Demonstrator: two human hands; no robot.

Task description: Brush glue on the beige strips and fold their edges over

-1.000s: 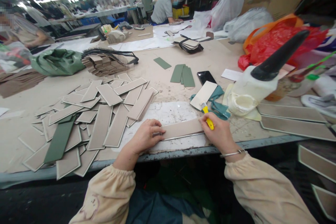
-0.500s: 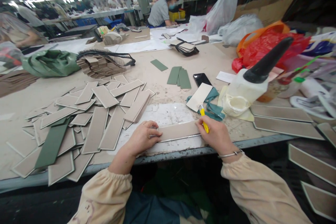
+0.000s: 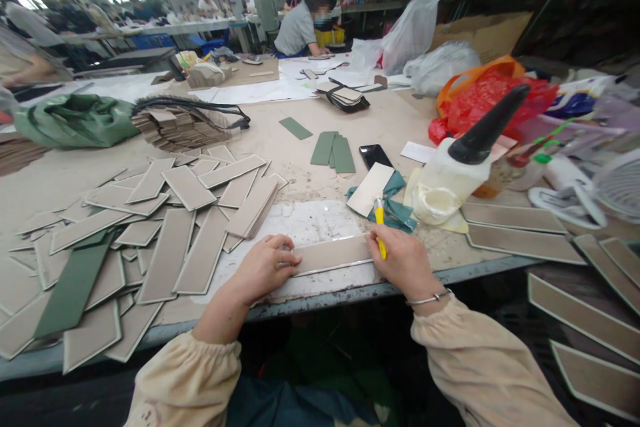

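My left hand [image 3: 270, 265] grips the left end of a long beige panel [image 3: 333, 255] with pale edging, which lies flat near the table's front edge. My right hand [image 3: 401, 260] is closed around a small yellow-handled brush [image 3: 380, 217] at the panel's right end. The brush's metal-coloured end points up and away from me; its lower tip is hidden by my fingers. Just beyond the right hand, a cream card [image 3: 371, 188] rests on crumpled teal material [image 3: 397, 210]. A white glue bottle [image 3: 443, 190] with a black nozzle stands to the right.
Edged panels [image 3: 167, 253] lie heaped on the left, a green strip [image 3: 75, 283] among them. Green pieces [image 3: 333, 151] and a phone [image 3: 375, 155] lie farther back. More finished-looking panels [image 3: 520, 240] sit at right, near plastic bags [image 3: 500, 107]. A co-worker [image 3: 303, 23] leans over the far table.
The view has shifted slightly. My left hand still grips the panel's left end, and my right hand still holds the brush at its right end.
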